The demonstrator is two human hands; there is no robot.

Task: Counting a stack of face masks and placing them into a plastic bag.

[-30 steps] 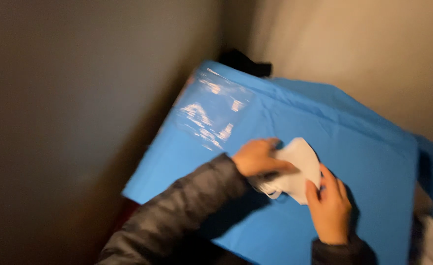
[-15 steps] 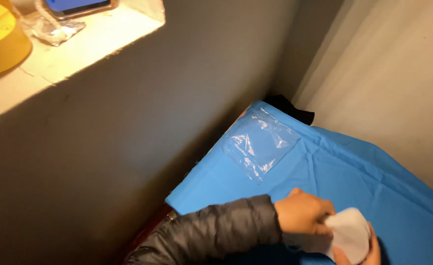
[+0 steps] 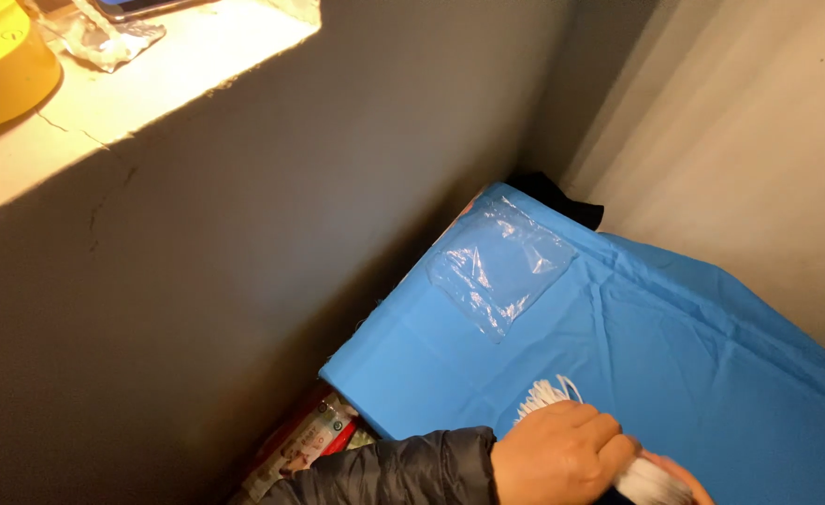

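Note:
My left hand (image 3: 562, 454), in a dark puffy sleeve, is closed on a small stack of white face masks (image 3: 644, 479) at the bottom edge of the head view. White ear loops (image 3: 545, 393) stick out past its knuckles. Only the fingertips of my right hand (image 3: 682, 484) show under the stack, touching it; the remainder is cut off by the frame. Both hands rest over a blue cloth (image 3: 702, 346) spread on a table. An empty clear plastic bag (image 3: 499, 264) lies flat on the cloth, farther back near the corner.
A grey wall runs along the left, with a lit ledge (image 3: 141, 84) above holding a yellow round object (image 3: 1, 65) and crumpled clear wrap (image 3: 113, 39). Printed packages (image 3: 305, 441) sit below the cloth's left edge. A black item (image 3: 553, 194) lies in the far corner.
The view has swung up and to the left, so the ledge came into sight and the hands slid to the bottom edge. The masks stay gripped; my right hand is now mostly out of frame.

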